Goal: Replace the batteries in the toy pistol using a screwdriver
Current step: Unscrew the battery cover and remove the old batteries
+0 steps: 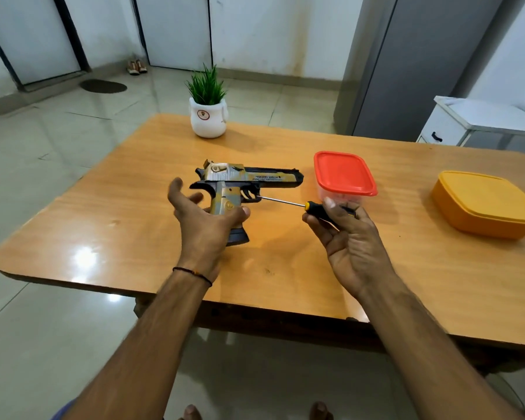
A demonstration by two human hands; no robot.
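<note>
A glossy pale tiled floor (58, 140) is reflecting light at the left. A dark mat (103, 86) and a pair of shoes (137, 67) are lying at about 11 o'clock, by white doors with dark frames. The orange wooden tabletop (134, 207) is shining too, with a bright glare near its left corner. A white pot (208, 119) with a green plant is standing at the tabletop's 12 o'clock edge.

The left hand (203, 219), a dark thread round its wrist, is hovering with fingers spread and relaxed. Its thumb is lying across the grip of the pistol (255, 177); I cannot tell whether it is pressing on it. The pistol is lying on its side mid-tabletop, barrel pointing to 3 o'clock.

The right hand (346, 234) is pinching the handle of the screwdriver (281, 202), whose shaft is pointing to 9 o'clock and whose tip is reaching the trigger guard. Just behind this hand a clear box (343, 172) with a red lid is sitting. A yellow box (485, 204) is resting at 3 o'clock. A grey cabinet (406, 71) and a white drawer unit (446, 128) are standing at 2 o'clock.
</note>
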